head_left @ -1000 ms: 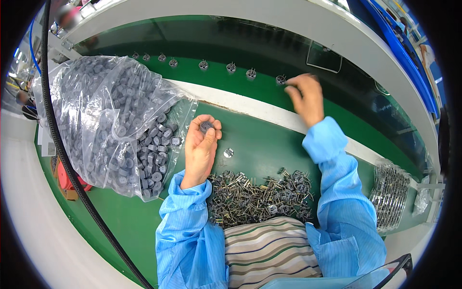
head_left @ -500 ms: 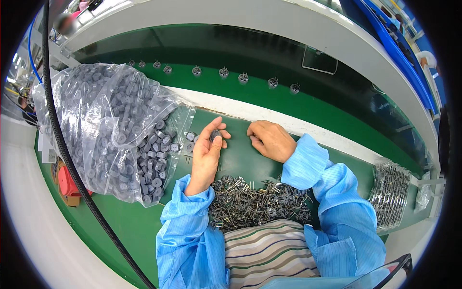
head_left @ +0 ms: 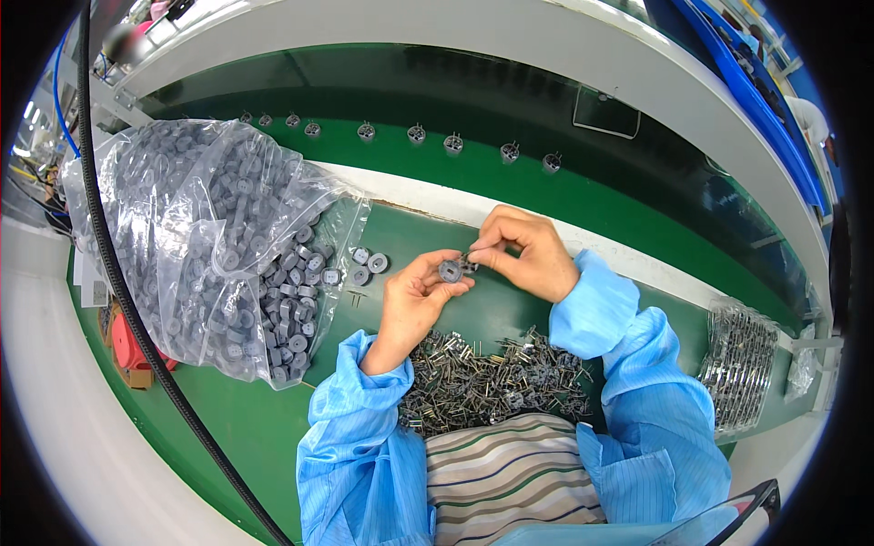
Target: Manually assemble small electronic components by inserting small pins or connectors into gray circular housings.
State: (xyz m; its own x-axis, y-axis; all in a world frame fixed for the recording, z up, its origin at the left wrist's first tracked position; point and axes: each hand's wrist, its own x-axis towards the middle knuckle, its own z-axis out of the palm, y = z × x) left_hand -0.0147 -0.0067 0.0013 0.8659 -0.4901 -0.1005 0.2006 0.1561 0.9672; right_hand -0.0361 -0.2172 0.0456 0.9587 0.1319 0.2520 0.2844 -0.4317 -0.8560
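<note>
A grey round plastic housing (head_left: pixel 450 271) is pinched between the thumb and fingers of my left hand (head_left: pixel 414 302). My right hand (head_left: pixel 531 259) meets it from the right, thumb and forefinger closed on a small dark part with metal pins (head_left: pixel 468 261) against the housing's side. Their fingertips hide much of that small part. Below both hands lies a heap of small pinned metal parts (head_left: pixel 492 382). A few loose round housings (head_left: pixel 377 263) rest left of my left hand, beside a large clear bag (head_left: pixel 214 237) full of similar grey housings.
Beyond a white ledge (head_left: pixel 410 196), a green conveyor belt (head_left: pixel 619 200) carries a row of round pieces with upright pins (head_left: pixel 510 152). A bundle of pinned parts in clear wrap (head_left: pixel 739 369) lies at the right. A black braided cable (head_left: pixel 114 264) hangs at the left, near a red round object (head_left: pixel 132 341).
My left hand has moved right with the housing. My right hand has turned and now holds a pinned part against it. The row on the belt has shifted slightly left.
</note>
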